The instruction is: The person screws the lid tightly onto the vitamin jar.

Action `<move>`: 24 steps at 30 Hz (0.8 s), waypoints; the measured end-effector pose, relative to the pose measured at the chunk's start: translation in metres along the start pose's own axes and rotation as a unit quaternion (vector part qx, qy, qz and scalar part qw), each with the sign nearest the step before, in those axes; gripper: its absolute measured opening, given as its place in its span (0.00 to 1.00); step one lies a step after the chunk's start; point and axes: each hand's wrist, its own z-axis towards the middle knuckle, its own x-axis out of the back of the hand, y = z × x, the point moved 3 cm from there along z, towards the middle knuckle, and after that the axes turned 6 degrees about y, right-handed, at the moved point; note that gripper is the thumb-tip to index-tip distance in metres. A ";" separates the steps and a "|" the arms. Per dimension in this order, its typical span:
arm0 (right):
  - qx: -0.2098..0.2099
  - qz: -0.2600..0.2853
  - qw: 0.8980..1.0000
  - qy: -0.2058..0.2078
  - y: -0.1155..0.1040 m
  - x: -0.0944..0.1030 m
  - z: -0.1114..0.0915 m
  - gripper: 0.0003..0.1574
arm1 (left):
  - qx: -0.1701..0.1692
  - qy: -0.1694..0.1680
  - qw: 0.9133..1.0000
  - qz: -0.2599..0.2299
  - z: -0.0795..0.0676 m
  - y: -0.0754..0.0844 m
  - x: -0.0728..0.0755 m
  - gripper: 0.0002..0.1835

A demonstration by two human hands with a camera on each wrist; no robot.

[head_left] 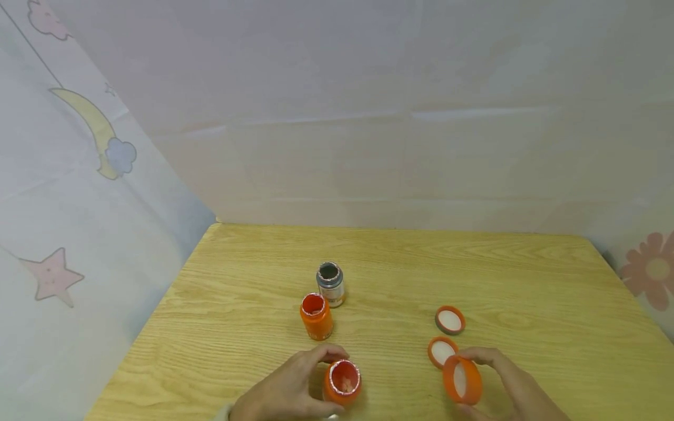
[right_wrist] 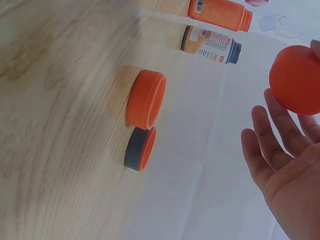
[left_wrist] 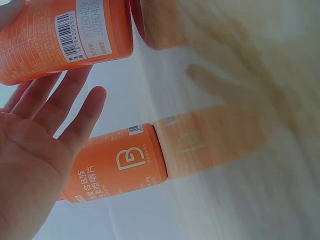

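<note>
My left hand (head_left: 286, 386) grips an uncapped orange pill bottle (head_left: 342, 383) near the front of the table, thumb on one side and fingers on the other. Pale pieces show inside its mouth. In the left wrist view the barcode label of this bottle (left_wrist: 75, 35) faces the camera. To the right, an orange lid (head_left: 463, 380) is pinched between thumb and forefinger of my right hand (head_left: 513, 380), white liner visible from the head. From the right wrist, the top of that lid (right_wrist: 297, 80) shows, held above the table, the other fingers spread.
Behind the gripped bottle stand a second uncapped orange bottle (head_left: 317, 318) and an uncapped dark-necked bottle (head_left: 332, 286) with a printed label. Two lids lie liner up near my right hand: an orange lid (head_left: 441, 352) and a grey-sided lid (head_left: 450, 320). The wooden table (head_left: 389, 251) meets a pale cloth backdrop.
</note>
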 end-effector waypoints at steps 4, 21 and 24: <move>0.017 -0.009 1.000 -0.005 -0.003 0.000 0.002 0.53 | 0.013 0.000 1.000 -0.014 0.000 0.000 -0.001 0.27; 0.089 0.007 0.996 -0.024 -0.012 0.000 0.012 0.55 | -0.008 -0.020 1.000 -0.015 0.004 0.002 -0.007 0.29; 0.103 0.013 0.994 -0.030 -0.013 0.000 0.014 0.52 | -0.032 -0.017 0.999 -0.009 0.005 0.003 -0.009 0.30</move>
